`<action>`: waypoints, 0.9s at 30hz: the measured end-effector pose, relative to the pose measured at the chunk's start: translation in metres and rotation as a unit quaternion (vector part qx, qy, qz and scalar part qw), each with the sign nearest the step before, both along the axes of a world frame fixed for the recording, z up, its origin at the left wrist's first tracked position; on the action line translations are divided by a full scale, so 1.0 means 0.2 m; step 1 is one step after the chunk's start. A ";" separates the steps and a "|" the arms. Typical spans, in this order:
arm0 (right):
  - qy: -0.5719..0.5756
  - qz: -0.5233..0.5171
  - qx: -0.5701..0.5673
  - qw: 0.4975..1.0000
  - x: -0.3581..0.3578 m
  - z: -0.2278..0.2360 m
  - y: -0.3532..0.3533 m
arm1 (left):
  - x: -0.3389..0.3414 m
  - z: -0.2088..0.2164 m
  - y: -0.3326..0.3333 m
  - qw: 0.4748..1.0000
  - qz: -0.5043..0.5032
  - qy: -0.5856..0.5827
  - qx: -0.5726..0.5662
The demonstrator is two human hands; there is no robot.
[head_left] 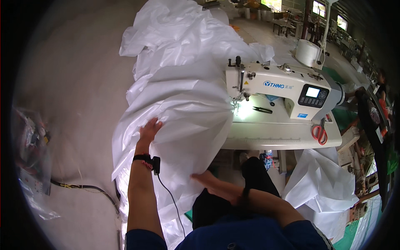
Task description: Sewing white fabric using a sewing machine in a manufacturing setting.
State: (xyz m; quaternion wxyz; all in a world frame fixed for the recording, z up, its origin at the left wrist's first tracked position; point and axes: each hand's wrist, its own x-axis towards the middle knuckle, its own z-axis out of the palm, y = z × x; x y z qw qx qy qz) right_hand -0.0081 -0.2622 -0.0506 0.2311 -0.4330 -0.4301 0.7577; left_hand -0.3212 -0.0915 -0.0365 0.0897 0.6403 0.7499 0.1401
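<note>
A large white plastic-like sheet (179,112) spreads to the left of a white sewing machine (277,85). One gathered edge of it runs in beneath the lit needle area. My left hand (150,130) lies on the sheet with its fingers apart, a black band and a small corded device on the wrist. Close to my lap, my right hand (205,181) is at the sheet's lower edge. Its fingers are blurred, so whether they grip the edge does not show.
On the machine bed (266,132) lie black thread snips (263,110) and red-handled scissors (320,134). A white thread cone (307,52) stands behind the machine. More white sheeting (321,183) hangs at right. A black cable (83,186) crosses the floor at left.
</note>
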 end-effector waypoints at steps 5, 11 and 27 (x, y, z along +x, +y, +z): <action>0.059 0.529 0.187 0.826 0.11 -0.12 -0.18 | -0.15 -0.15 0.16 0.971 -0.059 -0.228 0.034; 0.051 0.416 0.061 0.906 0.71 -0.13 -0.18 | -0.01 0.21 0.00 0.993 -0.034 -0.098 -0.061; -0.018 0.232 -0.039 0.972 0.77 0.06 -0.20 | 1.16 0.11 -1.38 0.994 -0.007 -0.099 -0.055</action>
